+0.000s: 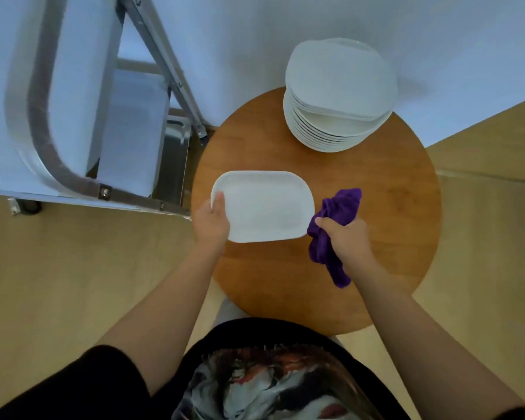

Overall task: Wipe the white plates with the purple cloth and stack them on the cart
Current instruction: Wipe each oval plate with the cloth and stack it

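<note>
white glazed plate [262, 206], rounded-rectangular with a shallow raised rim, sits level over the round worktop [376, 207]; whether it rests on the wood or is lifted just clear cannot be told. left hand [212, 221] grips its left short edge, thumb curled over the rim on top, fingers hidden beneath. surface of the plate smooth, glossy, no visible marks.

right hand [344, 237] is closed round a bunched purple cloth [335, 225]; soft, napped fabric, crumpled into folds. one lobe sticks out beyond the knuckles, away from the person, a longer tail hangs back along the wrist. cloth lies just beside the plate's right short edge, at or near contact.

worktop: circular, orange-brown wood veneer, faint grain, matte sheen.

far from the right hand, at the worktop's far edge, stack of white plates [340, 95]: same rounded-rectangular form, many layers, upper ones slightly offset from the lower ones.

beyond the left hand and to its left, cart [140, 122]: pale flat shelves, grey metal tube frame with a curved handle [40, 125], bolted joints.

floor [58, 268] pale wood-look planks.
</note>
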Available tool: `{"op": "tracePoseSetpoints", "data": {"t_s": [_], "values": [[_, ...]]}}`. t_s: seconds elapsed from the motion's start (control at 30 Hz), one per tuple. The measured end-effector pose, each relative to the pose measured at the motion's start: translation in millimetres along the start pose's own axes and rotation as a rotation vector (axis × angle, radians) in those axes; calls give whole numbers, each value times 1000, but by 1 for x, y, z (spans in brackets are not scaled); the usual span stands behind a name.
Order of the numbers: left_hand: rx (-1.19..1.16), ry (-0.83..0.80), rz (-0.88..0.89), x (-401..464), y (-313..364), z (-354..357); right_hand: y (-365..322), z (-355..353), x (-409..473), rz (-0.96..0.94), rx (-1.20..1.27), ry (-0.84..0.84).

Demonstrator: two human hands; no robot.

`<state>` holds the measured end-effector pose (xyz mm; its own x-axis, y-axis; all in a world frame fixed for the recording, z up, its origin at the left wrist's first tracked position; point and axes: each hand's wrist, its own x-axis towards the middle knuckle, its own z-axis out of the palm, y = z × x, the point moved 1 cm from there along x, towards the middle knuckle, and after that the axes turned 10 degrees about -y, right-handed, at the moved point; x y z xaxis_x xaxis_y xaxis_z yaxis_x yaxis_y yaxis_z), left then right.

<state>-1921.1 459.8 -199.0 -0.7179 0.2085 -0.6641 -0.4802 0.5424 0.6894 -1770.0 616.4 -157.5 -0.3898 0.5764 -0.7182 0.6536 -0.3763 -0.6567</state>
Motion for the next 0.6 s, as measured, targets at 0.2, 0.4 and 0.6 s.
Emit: {"op": "tracePoseSetpoints", "data": {"t_s": [0.2,0.4,0.6], "values": [[164,-14,-42,21,-6,-3,8,10,12,69,-25,-12],[613,58,-22,34,-8,-8,5,17,19,61,-4,-20],[757,11,-145,48,-19,-3,2,21,23,66,-32,-59]]}}
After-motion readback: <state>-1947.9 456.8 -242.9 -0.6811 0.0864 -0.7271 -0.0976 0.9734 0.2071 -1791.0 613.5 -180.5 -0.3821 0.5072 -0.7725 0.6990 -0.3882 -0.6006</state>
